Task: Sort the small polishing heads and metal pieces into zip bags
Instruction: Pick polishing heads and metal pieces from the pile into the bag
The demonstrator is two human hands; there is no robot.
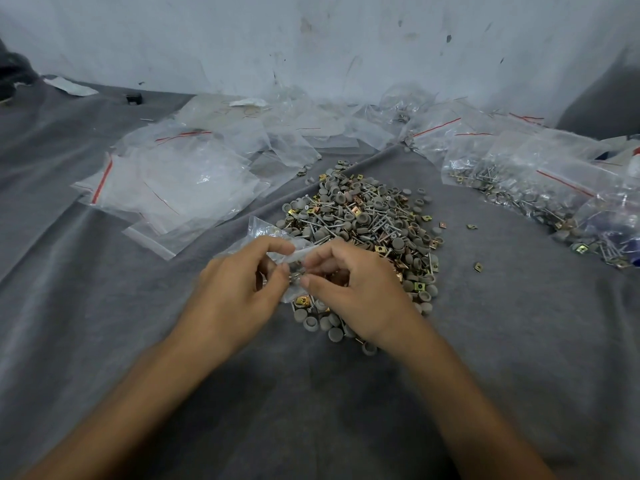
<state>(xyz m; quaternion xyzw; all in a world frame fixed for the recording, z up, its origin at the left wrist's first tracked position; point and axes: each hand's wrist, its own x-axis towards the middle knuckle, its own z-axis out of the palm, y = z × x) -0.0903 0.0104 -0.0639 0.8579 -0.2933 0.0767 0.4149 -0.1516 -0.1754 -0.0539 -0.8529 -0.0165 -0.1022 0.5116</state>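
Gripping one zip bag, left hand and right hand; filled bags hold screws.

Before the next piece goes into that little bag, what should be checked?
1. Bag gripped by left hand and right hand: ok, both hands pinch it.
2. Bag mouth open: cannot tell, the fingers cover it.
3. Pile within reach: ok, it lies directly under the hands.
4. Empty bags ready: ok, a heap lies left of the pile.
5. Filled bags kept apart: ok, they lie on the right.
6. All loose pieces gathered: not ok, a clip lies alone on the cloth, right of the pile.
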